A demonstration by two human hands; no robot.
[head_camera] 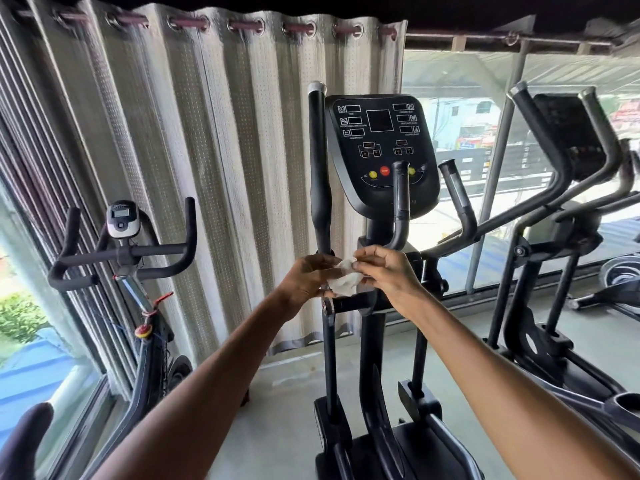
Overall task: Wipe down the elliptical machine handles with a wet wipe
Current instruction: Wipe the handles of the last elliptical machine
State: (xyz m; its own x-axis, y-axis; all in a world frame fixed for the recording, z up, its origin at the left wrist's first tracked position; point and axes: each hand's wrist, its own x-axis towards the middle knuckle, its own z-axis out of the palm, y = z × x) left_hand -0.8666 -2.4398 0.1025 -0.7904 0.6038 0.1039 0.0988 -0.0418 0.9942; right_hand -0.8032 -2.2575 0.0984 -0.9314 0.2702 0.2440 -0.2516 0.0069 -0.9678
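white wet wipe [344,280], black handles [319,168], dotted grey curtain [214,150]

Both hands, left hand [308,277] and right hand [388,271], pinch a crumpled white wipe [344,280] before the elliptical's tall left handle [318,161].

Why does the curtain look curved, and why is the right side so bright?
Head view: wide-angle lens bows the curtain; daylight through the window washes out the street; the left edge smears with blur; the wet wipe looks sharp.
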